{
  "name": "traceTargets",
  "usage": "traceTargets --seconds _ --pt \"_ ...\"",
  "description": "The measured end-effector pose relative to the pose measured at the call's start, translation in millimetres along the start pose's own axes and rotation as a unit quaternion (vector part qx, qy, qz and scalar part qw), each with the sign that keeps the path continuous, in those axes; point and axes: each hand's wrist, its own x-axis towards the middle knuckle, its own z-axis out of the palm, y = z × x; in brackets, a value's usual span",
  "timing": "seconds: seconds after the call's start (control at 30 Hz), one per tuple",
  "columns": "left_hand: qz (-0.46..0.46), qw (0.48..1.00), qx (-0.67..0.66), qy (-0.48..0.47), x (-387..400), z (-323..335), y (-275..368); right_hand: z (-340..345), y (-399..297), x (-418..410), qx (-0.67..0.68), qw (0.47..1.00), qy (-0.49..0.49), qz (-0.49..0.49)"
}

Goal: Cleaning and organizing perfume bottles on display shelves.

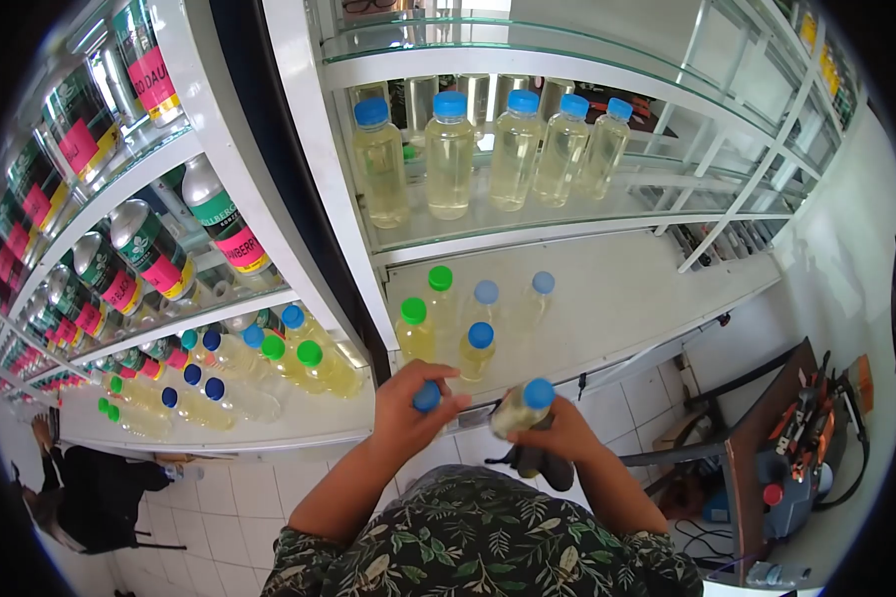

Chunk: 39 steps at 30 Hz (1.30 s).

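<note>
My left hand (411, 410) curls around a blue-capped bottle (426, 396); its body is mostly hidden, and whether the fingers grip it firmly is hard to see. In my right hand (560, 433) is a clear plastic bottle of pale yellow liquid with a blue cap (539, 393), tilted toward the left. Just beyond my hands, on the white lower ledge, stand a blue-capped bottle (478, 358), two green-capped bottles (416, 336) and two with paler blue caps (485, 302). A row of blue-capped bottles (449, 172) stands on the glass shelf above.
Metal bottles (151, 250) with coloured labels fill the shelves at left, above more capped plastic bottles (250, 399). A white upright post (328, 172) divides the shelving. A person in black (101, 492) is at far left. At right stands a brown table (747, 463) holding tools.
</note>
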Motion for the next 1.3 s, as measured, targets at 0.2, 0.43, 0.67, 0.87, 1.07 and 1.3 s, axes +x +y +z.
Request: traceTargets --seconds 0.2,0.43,0.67,0.87,1.07,1.3 --pt "0.087 0.979 0.095 0.158 17 21 -28 -17 4 39 -0.016 0.988 0.150 -0.014" --pt "0.077 0.974 0.097 0.188 22 35 -46 -15 26 71 -0.031 0.980 0.191 -0.055" --pt "0.104 0.954 0.185 0.210 21 40 -57 -17 45 83 -0.020 0.974 0.218 -0.066" --pt "0.126 0.947 0.204 0.213 26 41 -62 -13 53 82 -0.042 0.962 0.258 -0.071" --pt "0.180 0.935 0.201 0.232 32 43 -68 -8 59 73 -0.015 0.961 0.276 -0.031" --pt "0.202 0.925 0.203 0.248 30 41 -75 -6 71 60 0.010 0.950 0.309 -0.038"
